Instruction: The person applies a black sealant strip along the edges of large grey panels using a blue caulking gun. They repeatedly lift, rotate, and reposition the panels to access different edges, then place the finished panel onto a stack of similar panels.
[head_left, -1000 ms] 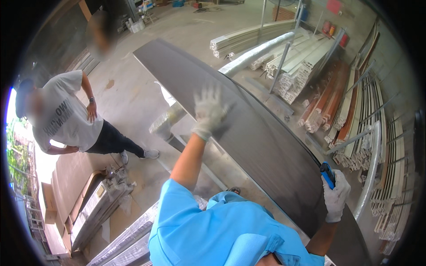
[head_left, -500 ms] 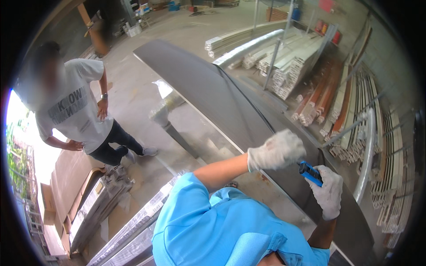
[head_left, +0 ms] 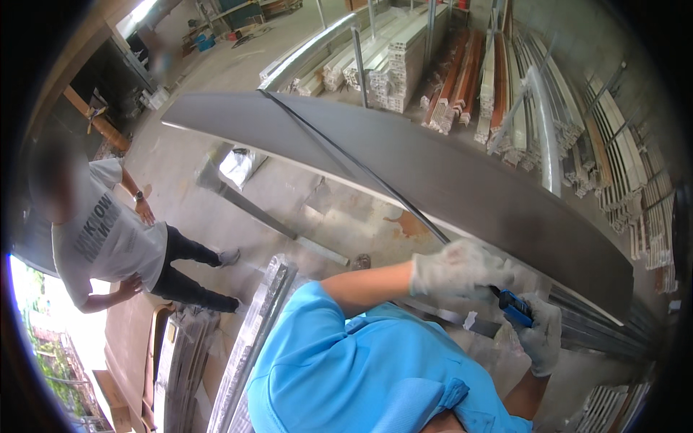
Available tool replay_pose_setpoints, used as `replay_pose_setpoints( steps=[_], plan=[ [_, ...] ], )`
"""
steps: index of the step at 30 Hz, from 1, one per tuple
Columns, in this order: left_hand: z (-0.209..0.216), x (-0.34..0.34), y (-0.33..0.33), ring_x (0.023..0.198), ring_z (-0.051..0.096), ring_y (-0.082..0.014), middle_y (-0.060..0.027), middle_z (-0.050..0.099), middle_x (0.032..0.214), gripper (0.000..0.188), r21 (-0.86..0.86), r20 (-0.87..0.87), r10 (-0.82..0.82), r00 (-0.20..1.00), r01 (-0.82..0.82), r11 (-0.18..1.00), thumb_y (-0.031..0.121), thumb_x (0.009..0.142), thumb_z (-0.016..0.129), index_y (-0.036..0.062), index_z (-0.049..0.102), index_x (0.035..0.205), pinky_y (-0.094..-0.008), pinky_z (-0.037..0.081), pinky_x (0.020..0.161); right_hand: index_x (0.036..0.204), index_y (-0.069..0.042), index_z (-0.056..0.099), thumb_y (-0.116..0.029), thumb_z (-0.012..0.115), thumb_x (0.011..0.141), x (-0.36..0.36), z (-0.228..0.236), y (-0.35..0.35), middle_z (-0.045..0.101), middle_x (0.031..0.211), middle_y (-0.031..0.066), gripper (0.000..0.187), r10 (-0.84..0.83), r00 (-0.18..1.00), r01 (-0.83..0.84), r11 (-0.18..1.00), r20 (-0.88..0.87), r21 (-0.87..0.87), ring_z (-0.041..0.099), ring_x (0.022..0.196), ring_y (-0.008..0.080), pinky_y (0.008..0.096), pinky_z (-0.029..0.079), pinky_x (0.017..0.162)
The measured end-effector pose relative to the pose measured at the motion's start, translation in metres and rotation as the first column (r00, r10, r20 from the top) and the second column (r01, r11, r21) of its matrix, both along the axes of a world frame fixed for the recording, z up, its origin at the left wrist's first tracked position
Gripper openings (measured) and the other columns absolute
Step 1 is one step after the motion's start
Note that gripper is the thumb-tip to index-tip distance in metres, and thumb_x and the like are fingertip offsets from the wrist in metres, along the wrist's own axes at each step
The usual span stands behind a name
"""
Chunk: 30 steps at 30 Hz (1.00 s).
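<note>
My left hand (head_left: pixel 462 268), in a pale work glove, is closed around the near end of a long, thin black strip (head_left: pixel 361 166). The strip slants away over the big dark grey board (head_left: pixel 505 187) to its far edge. My right hand (head_left: pixel 541 334), gloved too, grips a small blue and black hand tool (head_left: pixel 515 308), whose exact kind I cannot make out. The tool's dark tip is close to my left fingers, and whether it touches the strip is unclear. Both hands are in front of the board's near, light-coloured edge.
At the left a person (head_left: pixel 108 224) in a white shirt stands with hands on hips. Wrapped lengths (head_left: pixel 245 346) lie beside my left arm. Beyond the board are stacked white profiles (head_left: pixel 401 65), brown profiles (head_left: pixel 462 76) and a wrapped rail (head_left: pixel 543 130). A grey T-shaped stand (head_left: pixel 253 206) is on the floor.
My view has turned, so the board lies flatter across it and further from my body. My hands have come back off the board to its near side, and the strip's near end is with my left hand.
</note>
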<state>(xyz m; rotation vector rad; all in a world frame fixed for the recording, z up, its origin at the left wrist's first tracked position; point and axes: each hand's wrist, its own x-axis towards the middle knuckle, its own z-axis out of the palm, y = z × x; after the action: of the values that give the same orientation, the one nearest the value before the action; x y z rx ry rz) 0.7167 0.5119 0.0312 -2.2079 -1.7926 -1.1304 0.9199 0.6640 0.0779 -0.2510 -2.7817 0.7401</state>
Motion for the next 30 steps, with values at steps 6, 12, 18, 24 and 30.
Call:
replay_pose_setpoints(
  steps=[6,12,18,24,30],
  plan=[
    [-0.013,0.025,0.008,0.077,0.065,-0.0288,-0.0062,0.06,0.079,0.014,0.097,0.035,0.097,0.995,-0.1,0.99,0.021,0.083,0.067,0.0105,0.058,0.089,-0.0427,0.05,0.067,0.094,-0.003,0.065,-0.013,0.075,0.085,0.062,-0.001,0.009,0.062,0.07,0.0157,0.017,-0.249,0.964,0.26,0.954,0.092,-0.148,0.061,0.06,0.031,0.0393,0.044,0.058],
    [-0.028,0.024,0.005,0.077,0.065,-0.0299,-0.0072,0.063,0.08,0.011,-0.073,0.016,0.113,0.994,-0.111,0.991,0.02,0.087,0.064,0.0101,0.06,0.089,-0.0425,0.048,0.072,0.099,-0.001,0.063,-0.015,0.074,0.089,0.106,-0.019,0.002,0.056,0.069,0.0103,0.021,-0.567,0.817,0.577,0.804,0.105,-0.143,0.049,0.061,0.019,0.0354,0.04,0.057],
    [-0.027,0.018,-0.008,0.087,0.065,-0.0293,-0.0075,0.064,0.085,0.018,-0.213,0.028,0.144,0.989,-0.135,0.968,0.024,0.085,0.066,0.0111,0.063,0.098,-0.0433,0.048,0.078,0.107,0.001,0.065,-0.014,0.07,0.091,0.112,-0.03,0.017,0.063,0.077,0.019,0.022,-0.599,0.793,0.591,0.801,0.112,0.098,0.056,0.066,0.0294,0.04,0.045,0.065],
    [-0.07,0.035,-0.055,0.101,0.065,-0.032,-0.0093,0.067,0.102,0.036,0.198,0.174,0.502,0.847,-0.53,0.825,0.026,0.078,0.072,0.0138,0.064,0.111,-0.0463,0.051,0.086,0.107,0.002,0.065,-0.019,0.066,0.095,0.093,-0.048,0.045,0.064,0.08,0.0205,0.024,-0.459,0.883,0.457,0.888,0.097,0.045,0.06,0.071,0.034,0.0411,0.047,0.069],
    [-0.183,0.096,-0.185,0.114,0.066,-0.0367,-0.0167,0.07,0.124,0.06,-0.826,0.34,0.921,0.192,-0.408,0.39,0.034,0.09,0.068,0.0084,0.054,0.143,-0.0454,0.051,0.096,0.107,0.002,0.064,-0.021,0.067,0.096,0.084,-0.07,0.098,0.065,0.085,0.0216,0.025,-0.216,0.973,0.208,0.974,0.084,0.095,0.061,0.076,0.0355,0.0426,0.048,0.072]
  ],
)
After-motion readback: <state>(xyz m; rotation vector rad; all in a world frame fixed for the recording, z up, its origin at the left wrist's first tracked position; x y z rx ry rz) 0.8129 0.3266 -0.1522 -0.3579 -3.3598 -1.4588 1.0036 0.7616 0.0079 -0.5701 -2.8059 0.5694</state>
